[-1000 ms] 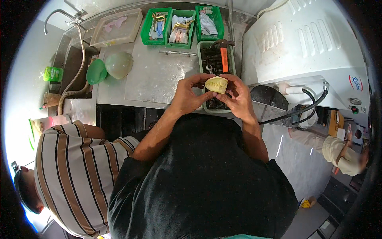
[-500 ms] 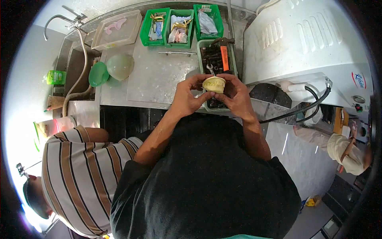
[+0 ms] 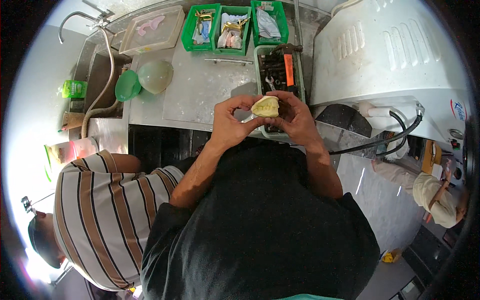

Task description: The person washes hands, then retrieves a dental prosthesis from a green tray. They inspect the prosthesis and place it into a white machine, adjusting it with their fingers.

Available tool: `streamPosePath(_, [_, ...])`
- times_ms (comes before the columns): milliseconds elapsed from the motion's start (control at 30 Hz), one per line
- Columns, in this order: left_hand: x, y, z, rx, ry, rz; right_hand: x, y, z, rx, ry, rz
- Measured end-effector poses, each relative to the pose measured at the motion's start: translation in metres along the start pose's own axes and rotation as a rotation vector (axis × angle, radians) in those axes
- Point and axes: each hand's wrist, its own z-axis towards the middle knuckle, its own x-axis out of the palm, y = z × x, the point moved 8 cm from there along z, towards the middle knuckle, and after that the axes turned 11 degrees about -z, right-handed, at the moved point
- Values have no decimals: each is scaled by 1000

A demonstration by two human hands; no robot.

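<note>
Between my two hands I hold a pale yellow dental cast (image 3: 265, 107) with a row of moulded teeth on it. My left hand (image 3: 232, 119) grips its left side between thumb and fingers. On the other side, my right hand (image 3: 294, 120) has thumb and fingers closed on it, the thumbs nearly meeting at its lower edge. Just beyond and below the cast stands a pale green basket (image 3: 258, 65) of dark tools, with an orange-handled hammer (image 3: 289, 69) and a wrench (image 3: 270, 83) on top.
Three green bins (image 3: 242, 50) with small goods stand along the back. Left of them lie a clear tray (image 3: 131, 44) with pink pieces and two green rubber bowls (image 3: 128, 86). A large white machine (image 3: 370, 60) fills the right. One person in a striped shirt (image 3: 100, 215) is at left, another (image 3: 435, 195) far right.
The dental cast has turned in my fingers, showing its teeth from more of a side angle. The whole view has shifted slightly. Both hands keep their hold.
</note>
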Motion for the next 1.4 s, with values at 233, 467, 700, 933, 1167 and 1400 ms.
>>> streamPosePath(233, [-2,-12,-5,70,7,-30,9,6,-1,-76,38,101])
streamPosePath(467, [4,-5,-9,-65,73,24,6,3,-10,-26,12,72])
streamPosePath(700, [-4,-7,-7,-48,65,219,-14,-10,-11,-21,-152,-174])
streamPosePath(933, [-72,42,-33,-226,-104,1007,-37,-9,-19,-86,-423,-225])
streamPosePath(1167, [-78,57,-52,-41,-312,1069,-27,-22,-24,-330,-527,-662])
streamPosePath(1400, [-72,45,-42,214,-344,844,-26,-30,-26,-298,-516,-741])
